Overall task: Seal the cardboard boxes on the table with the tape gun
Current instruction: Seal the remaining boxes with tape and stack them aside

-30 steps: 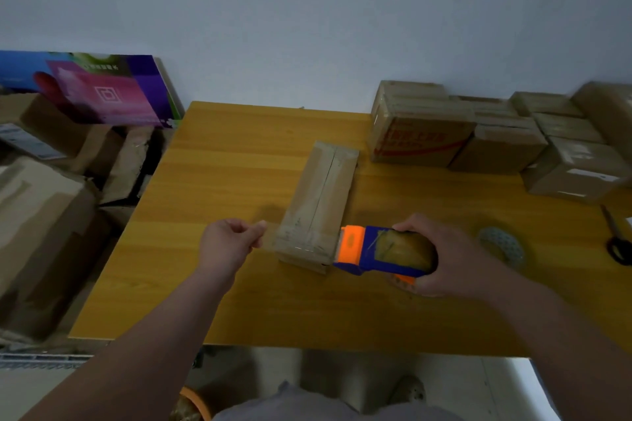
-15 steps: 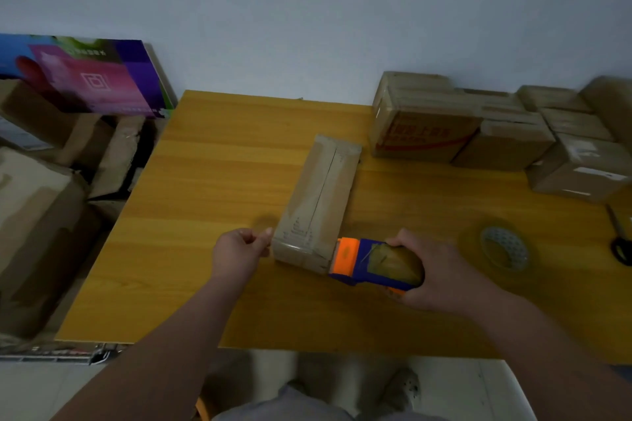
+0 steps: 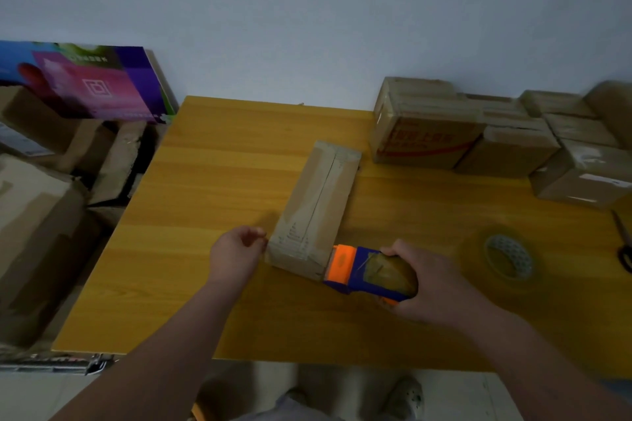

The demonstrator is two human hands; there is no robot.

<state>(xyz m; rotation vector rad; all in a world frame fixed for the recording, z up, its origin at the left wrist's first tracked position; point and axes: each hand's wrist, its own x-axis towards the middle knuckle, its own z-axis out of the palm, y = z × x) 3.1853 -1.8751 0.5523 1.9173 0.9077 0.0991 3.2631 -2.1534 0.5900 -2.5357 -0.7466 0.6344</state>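
Now, the long cardboard box (image 3: 318,202) was laid slantwise on the middle of the table (image 3: 205,202), its top seam showing. The tape gun (image 3: 362,268) was gripped by the right hand (image 3: 437,280), with its orange nose set against the box's near right corner. The left hand (image 3: 236,255) was held curled beside the near left corner; whether anything was pinched could not be told.

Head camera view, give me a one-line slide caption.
Right hand grips a blue-and-orange tape gun at the near end of a long cardboard box; left hand curls beside its corner.
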